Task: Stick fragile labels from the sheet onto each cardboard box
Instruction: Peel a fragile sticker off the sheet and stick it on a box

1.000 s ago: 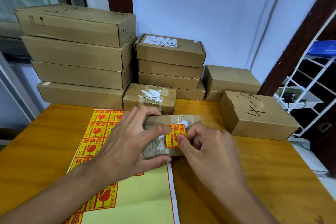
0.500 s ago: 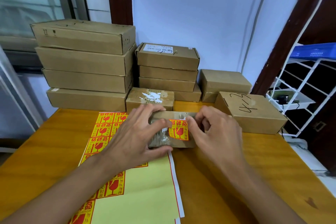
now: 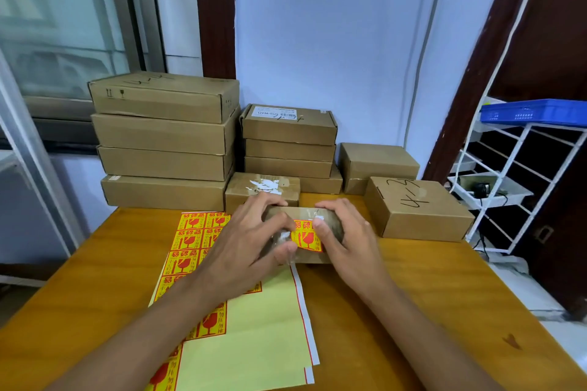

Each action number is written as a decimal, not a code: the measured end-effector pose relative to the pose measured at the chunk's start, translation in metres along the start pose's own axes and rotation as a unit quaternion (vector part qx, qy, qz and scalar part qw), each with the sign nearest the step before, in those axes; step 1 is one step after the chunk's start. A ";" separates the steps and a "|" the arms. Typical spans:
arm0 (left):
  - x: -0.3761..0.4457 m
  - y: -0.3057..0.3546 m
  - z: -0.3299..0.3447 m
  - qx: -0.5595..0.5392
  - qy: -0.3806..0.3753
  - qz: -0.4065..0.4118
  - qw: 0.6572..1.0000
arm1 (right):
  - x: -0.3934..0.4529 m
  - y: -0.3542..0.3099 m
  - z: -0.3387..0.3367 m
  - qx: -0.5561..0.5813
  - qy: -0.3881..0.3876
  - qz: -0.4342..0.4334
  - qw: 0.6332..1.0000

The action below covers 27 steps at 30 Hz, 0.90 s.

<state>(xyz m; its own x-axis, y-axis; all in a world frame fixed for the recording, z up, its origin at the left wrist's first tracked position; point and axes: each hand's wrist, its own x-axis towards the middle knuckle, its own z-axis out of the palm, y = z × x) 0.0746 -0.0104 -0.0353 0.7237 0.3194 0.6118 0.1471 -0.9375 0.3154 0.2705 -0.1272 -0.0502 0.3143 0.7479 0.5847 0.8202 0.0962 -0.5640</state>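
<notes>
A small taped cardboard box sits on the wooden table in front of me, with a yellow-and-red fragile label stuck on its top. My left hand grips the box's left end, thumb near the label. My right hand holds the right end, its thumb pressing beside the label. The label sheet lies under my left arm, with several labels left on its left part and bare yellow backing on the right.
A stack of large boxes and a stack of smaller ones stand at the back. A torn-label box lies just behind my hands. A box marked in pen is at right, beside a white rack.
My head has tilted up, so the table scene sits lower in view. Both hands closed round the ends of the small box, and the right fingers left the label.
</notes>
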 end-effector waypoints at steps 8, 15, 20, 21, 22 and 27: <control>0.004 -0.001 0.013 0.009 0.045 -0.039 0.998 | 0.002 -0.003 -0.002 -0.023 -0.053 -0.016 0.998; 0.001 -0.007 0.014 0.018 0.032 -0.042 0.998 | 0.003 0.002 -0.010 -0.058 -0.101 -0.036 0.993; 0.002 -0.009 0.014 0.018 0.032 -0.036 0.999 | 0.004 0.003 -0.011 -0.047 -0.104 -0.045 0.992; 0.003 -0.009 0.014 0.016 0.032 -0.035 0.999 | 0.004 0.003 -0.011 -0.046 -0.106 -0.045 0.992; 0.003 -0.009 0.014 0.014 0.032 -0.035 0.999 | 0.004 0.004 -0.011 -0.047 -0.109 -0.044 0.992; 0.002 -0.008 0.014 0.009 0.034 -0.028 0.999 | 0.003 0.004 -0.006 -0.013 -0.100 -0.023 0.995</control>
<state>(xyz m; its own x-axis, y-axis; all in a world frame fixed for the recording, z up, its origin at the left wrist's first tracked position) 0.0844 -0.0043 -0.0466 0.6660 0.3803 0.6417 0.1994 -0.9198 0.3380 0.2775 -0.1285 -0.0471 0.1779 0.8588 0.4804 0.8439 0.1179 -0.5233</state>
